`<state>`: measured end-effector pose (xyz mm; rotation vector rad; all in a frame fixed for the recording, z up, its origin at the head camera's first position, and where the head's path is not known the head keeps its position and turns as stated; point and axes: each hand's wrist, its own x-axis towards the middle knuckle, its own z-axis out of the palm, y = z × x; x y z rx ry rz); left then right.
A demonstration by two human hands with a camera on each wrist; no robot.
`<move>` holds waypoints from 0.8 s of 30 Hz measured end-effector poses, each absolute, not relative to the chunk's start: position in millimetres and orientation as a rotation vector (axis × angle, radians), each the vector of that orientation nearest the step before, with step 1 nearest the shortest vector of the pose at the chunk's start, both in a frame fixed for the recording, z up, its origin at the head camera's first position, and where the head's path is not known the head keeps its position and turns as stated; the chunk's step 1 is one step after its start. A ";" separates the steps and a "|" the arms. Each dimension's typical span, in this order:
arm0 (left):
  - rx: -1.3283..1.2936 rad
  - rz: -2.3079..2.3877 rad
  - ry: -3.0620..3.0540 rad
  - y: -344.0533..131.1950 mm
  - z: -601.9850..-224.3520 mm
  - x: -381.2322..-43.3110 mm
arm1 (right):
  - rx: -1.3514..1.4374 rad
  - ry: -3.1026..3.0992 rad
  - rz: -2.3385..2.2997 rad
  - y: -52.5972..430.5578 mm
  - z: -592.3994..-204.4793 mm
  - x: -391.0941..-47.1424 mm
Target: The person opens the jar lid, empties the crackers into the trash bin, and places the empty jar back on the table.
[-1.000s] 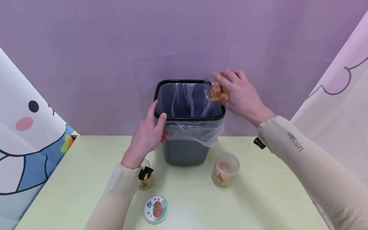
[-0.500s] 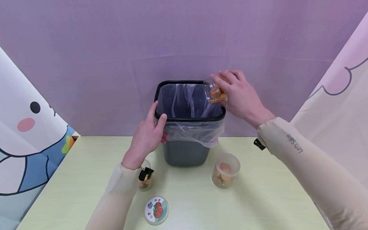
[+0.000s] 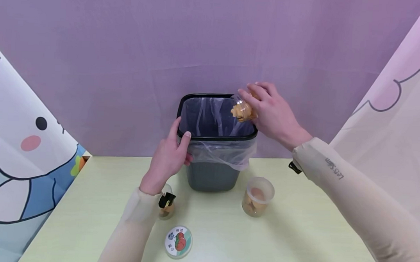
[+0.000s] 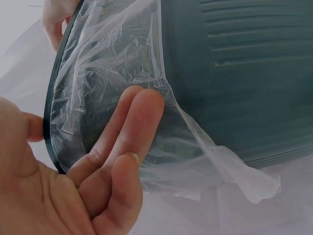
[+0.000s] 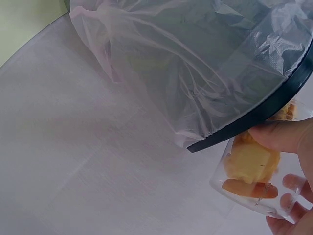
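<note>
A grey trash bin [image 3: 213,177] with a black rim and a clear plastic liner [image 3: 226,149] folded over it stands against the backdrop. My left hand [image 3: 166,156] grips its front left rim, some fingers lying against the liner outside, as the left wrist view shows. Above the right rim my right hand [image 3: 275,114] holds a clear plastic jar [image 5: 222,171], tilted with its mouth toward the bin's inside. Yellow-orange cookie-like pieces [image 3: 242,111] are bunched at the jar's mouth. In the right wrist view, thumb and fingers wrap the jar, partly hidden by the rim.
On the table [image 3: 297,236], an open tub [image 3: 258,197] with orange-brown pieces stands front right of the bin. A round lid [image 3: 178,242] with a tomato picture lies near the front. Another small jar [image 3: 167,211] of pieces is partly hidden by the left wrist. A purple backdrop [image 3: 214,37] rises behind.
My right hand has tipped the jar further, its mouth now lower, and the pieces have slid toward the opening. The left hand keeps its place on the rim.
</note>
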<state>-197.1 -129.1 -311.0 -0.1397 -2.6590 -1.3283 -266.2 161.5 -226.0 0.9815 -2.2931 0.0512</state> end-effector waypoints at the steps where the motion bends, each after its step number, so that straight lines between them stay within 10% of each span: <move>1: -0.140 -1.328 -2.658 -129.2 -310.9 -197.0 | 0.983 -2.288 0.047 161.2 -226.2 -266.4; 24: -0.139 -1.328 -2.659 -129.9 -311.0 -197.5 | 1.065 -2.114 -0.108 154.8 -234.1 -264.4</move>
